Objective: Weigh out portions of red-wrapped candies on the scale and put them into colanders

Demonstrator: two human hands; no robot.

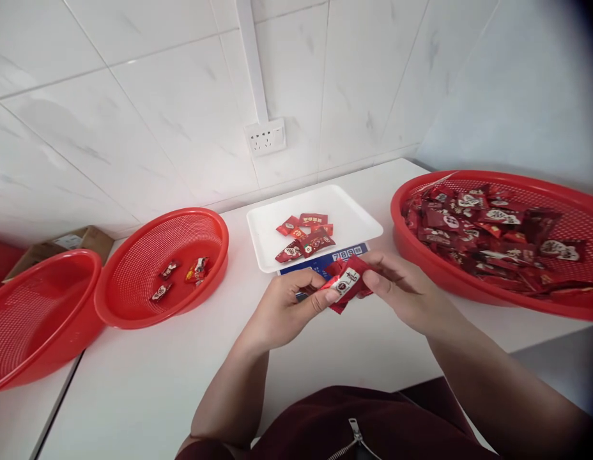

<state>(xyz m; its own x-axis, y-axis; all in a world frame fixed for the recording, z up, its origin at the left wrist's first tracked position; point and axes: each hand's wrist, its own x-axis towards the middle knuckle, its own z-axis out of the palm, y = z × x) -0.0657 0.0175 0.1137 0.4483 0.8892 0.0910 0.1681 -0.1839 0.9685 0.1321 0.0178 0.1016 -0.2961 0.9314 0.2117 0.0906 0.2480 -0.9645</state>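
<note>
White tiles [181, 96] rise behind a white worktop [157, 383]. On it, at the person's right, I see a big red basket [416, 271] heaped with dark red packets [505, 217]; at the left, a second basket [126, 268] holds a few small packets [160, 292] and just touches a third [83, 342]. Between them sits a white tray [356, 220] bearing a loose cluster of red packets [319, 241], with a blue keypad [315, 260] at its near edge.

Before the tray, both hands are closed on a little bunch [347, 285]: the left hand [289, 306] pinches one side, thumb on the front, and the right hand [404, 284] grips the other. The bunch is glossy and deep red, its foremost wrapper tilted, with a pale panel, dark lettering and a crimped edge.
</note>
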